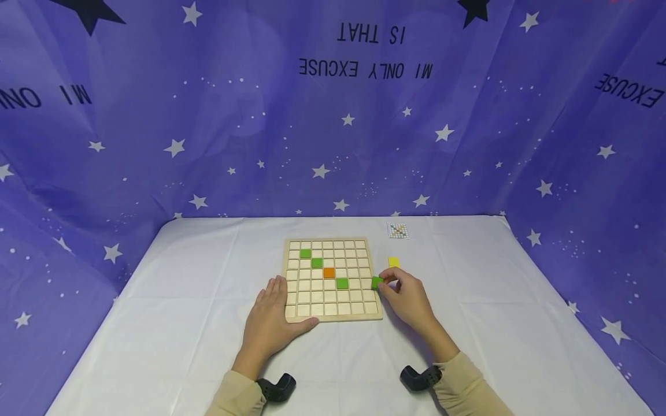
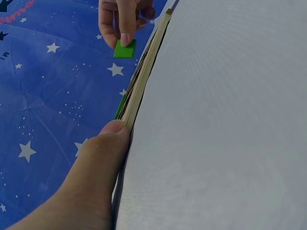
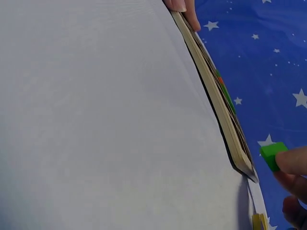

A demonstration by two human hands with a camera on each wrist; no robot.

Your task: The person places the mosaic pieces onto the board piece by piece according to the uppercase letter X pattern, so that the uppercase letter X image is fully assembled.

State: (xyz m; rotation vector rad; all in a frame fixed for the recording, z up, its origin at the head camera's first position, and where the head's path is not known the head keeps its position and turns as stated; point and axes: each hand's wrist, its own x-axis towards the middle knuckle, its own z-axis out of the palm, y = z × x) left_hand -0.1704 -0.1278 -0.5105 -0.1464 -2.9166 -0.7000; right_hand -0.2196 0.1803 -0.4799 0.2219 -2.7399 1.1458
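A wooden grid board (image 1: pixel 317 301) lies flat, with three green tiles and an orange tile (image 1: pixel 329 273) in a diagonal line of its cells. My left hand (image 1: pixel 270 326) rests at the board's near left corner, fingers along the left side and thumb at the front edge. Thumb and fingers of my right hand (image 1: pixel 411 297) pinch a green tile (image 1: pixel 377 282), which overlaps the board's right rim in the head view. Seen from the right wrist, the pinched green tile (image 3: pixel 273 154) is raised above the board's edge.
Just beyond my right hand lies a yellow tile (image 1: pixel 393 262), partly hidden by the fingers. A small printed card (image 1: pixel 398 231) with a coloured grid pattern lies farther back. White cloth (image 1: pixel 182 323) covers the table, and a blue-purple starry curtain (image 1: pixel 322 138) hangs behind and at the sides.
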